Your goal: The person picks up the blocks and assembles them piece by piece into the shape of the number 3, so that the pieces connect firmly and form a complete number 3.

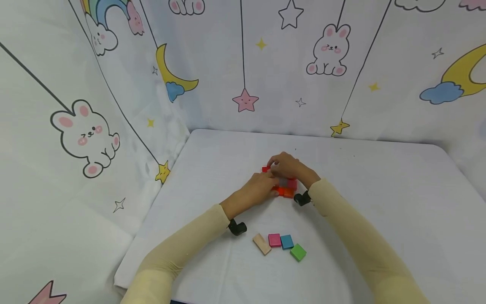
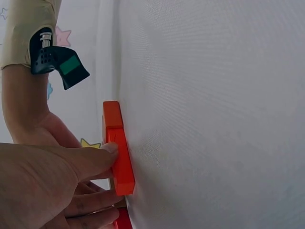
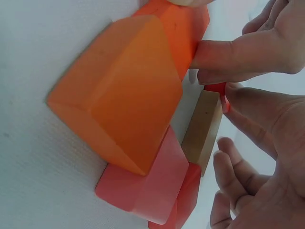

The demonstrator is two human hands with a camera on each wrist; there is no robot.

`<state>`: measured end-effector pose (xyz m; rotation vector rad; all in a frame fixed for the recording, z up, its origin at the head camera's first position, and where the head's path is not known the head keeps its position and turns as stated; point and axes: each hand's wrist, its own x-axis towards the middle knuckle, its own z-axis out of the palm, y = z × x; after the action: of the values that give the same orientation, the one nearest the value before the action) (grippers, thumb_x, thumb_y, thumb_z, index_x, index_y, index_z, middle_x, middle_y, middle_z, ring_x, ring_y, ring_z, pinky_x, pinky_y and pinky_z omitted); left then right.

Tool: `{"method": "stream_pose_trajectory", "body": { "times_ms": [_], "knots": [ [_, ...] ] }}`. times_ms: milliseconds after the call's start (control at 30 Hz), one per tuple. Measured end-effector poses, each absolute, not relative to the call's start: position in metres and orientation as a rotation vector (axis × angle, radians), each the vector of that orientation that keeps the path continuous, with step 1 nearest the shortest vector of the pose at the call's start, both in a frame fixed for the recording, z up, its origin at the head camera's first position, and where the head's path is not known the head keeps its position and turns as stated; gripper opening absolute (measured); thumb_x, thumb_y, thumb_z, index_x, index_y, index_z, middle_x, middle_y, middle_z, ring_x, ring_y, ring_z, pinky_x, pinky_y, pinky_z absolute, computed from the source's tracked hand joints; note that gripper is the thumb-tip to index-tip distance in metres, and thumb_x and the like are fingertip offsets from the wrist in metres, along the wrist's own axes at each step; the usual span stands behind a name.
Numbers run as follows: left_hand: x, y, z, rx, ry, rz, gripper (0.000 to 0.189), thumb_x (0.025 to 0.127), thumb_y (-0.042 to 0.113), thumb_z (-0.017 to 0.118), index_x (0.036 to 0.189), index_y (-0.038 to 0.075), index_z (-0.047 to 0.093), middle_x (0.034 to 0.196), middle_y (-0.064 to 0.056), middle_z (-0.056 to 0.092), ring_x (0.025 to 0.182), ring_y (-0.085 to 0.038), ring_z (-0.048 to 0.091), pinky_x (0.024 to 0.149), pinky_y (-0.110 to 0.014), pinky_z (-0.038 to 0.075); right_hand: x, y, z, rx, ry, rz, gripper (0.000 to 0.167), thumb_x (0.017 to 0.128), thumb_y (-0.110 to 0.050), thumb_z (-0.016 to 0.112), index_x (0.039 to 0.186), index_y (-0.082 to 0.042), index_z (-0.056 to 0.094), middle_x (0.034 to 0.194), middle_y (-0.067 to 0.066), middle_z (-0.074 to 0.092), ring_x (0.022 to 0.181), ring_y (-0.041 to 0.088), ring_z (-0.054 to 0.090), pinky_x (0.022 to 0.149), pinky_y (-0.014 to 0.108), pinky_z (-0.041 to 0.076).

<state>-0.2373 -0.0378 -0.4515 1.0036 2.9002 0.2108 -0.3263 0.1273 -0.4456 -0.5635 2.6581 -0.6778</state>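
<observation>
A tight cluster of flat blocks lies mid-table: an orange block (image 1: 287, 193), a pink block (image 1: 292, 183), a red block (image 1: 265, 169) and a wooden block (image 3: 202, 129). My left hand (image 1: 270, 188) comes from the left; its straight fingers (image 2: 90, 160) press the orange block's (image 2: 119, 152) edge. My right hand (image 1: 276, 165) covers the cluster's far side. One fingertip (image 3: 236, 95) touches a small red block (image 3: 217, 88), and the other fingers hang loosely spread. In the right wrist view the orange block (image 3: 124, 95) sits beside the pink block (image 3: 152, 186).
Nearer me on the white table (image 1: 379, 202) lies a row of loose blocks: wooden (image 1: 262, 244), pink (image 1: 274, 240), blue (image 1: 286, 241) and green (image 1: 298, 252). A printed cloth backdrop (image 1: 265, 63) rises behind and to the left.
</observation>
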Motion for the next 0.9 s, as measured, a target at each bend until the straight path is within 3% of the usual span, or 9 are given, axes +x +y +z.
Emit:
{"method": "stream_pose_trajectory", "body": {
  "times_ms": [900],
  "knots": [
    [-0.238,-0.036,-0.451,0.980,2.896,0.215,0.035,0.100,0.037,0.074,0.129,0.019,0.073,0.139,-0.006,0.067,0.126,-0.023,0.064,0.106,-0.048,0.052,-0.308,0.126,-0.439,-0.602,2.739,-0.489,0.034,0.105,-0.027,0.065,0.136,-0.013,0.068,0.138,0.020,0.058,0.125,0.038,0.054,0.107,0.067,0.040]
  ]
}}
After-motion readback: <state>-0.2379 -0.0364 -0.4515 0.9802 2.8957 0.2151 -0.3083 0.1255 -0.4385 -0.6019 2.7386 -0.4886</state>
